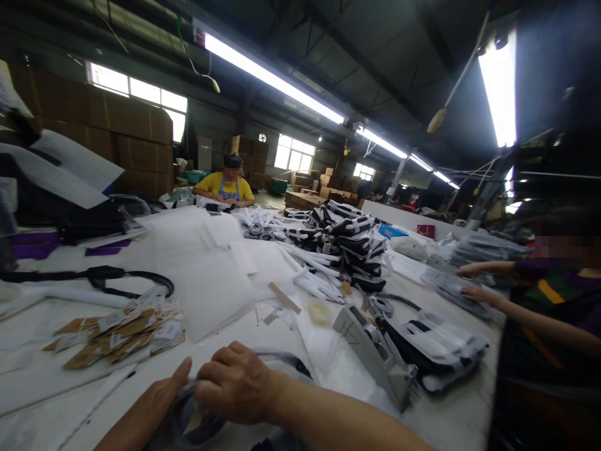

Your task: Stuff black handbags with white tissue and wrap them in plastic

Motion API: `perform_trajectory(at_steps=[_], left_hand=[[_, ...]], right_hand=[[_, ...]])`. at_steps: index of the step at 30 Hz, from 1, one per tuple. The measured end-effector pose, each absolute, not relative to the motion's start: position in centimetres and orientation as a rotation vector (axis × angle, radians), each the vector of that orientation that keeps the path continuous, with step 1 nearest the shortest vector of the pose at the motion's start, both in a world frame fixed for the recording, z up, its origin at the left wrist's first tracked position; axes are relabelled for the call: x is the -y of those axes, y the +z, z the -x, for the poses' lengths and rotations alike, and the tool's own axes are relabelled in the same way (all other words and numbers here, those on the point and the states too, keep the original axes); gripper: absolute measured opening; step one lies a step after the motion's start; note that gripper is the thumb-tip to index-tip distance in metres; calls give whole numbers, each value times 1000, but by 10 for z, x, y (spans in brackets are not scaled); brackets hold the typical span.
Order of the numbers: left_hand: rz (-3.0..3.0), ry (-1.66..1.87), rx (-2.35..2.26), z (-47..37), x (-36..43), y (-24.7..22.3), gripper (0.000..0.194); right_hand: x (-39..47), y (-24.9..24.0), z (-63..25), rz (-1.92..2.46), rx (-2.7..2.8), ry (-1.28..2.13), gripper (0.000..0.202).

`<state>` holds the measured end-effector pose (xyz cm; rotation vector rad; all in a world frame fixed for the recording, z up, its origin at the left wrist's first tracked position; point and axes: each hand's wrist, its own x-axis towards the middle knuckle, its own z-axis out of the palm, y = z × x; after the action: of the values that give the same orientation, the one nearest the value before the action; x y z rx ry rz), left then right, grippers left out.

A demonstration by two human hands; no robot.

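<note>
At the near edge of the table, my right hand (235,383) curls its fingers over a coiled dark strap (206,431) with a greyish, plastic-like sheen. A small brown paper piece (194,421) shows below those fingers. My left hand (162,396) rests against the coil's left side, thumb pointing up; its other fingers are hidden. Behind my right wrist a black strap (293,360) arches over the table. To the left lies a heap of brown cardboard tags (119,338) with strings. White sheets (200,275) are stacked beyond my hands.
A grey tape dispenser (375,354) stands right of my arm, beside a black-and-white wrapped bag (432,344). Several similar bags (352,238) are piled mid-table near white tubes (310,269). One co-worker (228,185) sits across; another co-worker's hands (479,294) handle plastic-wrapped items at right.
</note>
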<state>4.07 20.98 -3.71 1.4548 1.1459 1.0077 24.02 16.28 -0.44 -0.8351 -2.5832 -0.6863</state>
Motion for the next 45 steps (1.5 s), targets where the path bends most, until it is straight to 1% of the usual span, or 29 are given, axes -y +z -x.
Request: perform_trajectory(at_steps=[4,7,8,10,14,18,26,30,33,36,42,45], left_hand=[[-1356,886,-1015,-43,-191,-18,32],[-1174,725,-799,-46,-185,-10,48],[-1088,709,-784,-47,-185,-12,55],[-1021,705,-789,-46,-187,-17,61],[-1025,702,-777,-42,-186,-23,48],[-1079,669,-776,-40,-183,-17,36],[-1163,637,-812,-39,-186,-3,37],[-1224,609,-837,-45,-189,0,29],[-1291,604,-895,-50,-192,0,27],[-1392,636,-990,-53,-193,-1,25],[-1606,795,-1247,-55,-188,-9,19],[-1678,845,-1335,-56,-185,-12,17]], right_hand=[[-152,1,-238,806,2556,-594,13],[-147,0,-239,776,2538,-469,15],[-147,-2,-239,758,2534,-436,16],[-148,-5,-239,719,2522,-389,16],[-144,-5,-238,657,2502,-355,16],[-141,2,-236,615,2502,-361,17],[-139,14,-238,561,2569,-378,17],[-136,23,-239,563,2590,-410,17],[-134,26,-239,566,2558,-393,18],[-133,26,-238,595,2536,-274,18],[-145,19,-238,684,2404,191,16],[-152,18,-236,781,2311,364,13]])
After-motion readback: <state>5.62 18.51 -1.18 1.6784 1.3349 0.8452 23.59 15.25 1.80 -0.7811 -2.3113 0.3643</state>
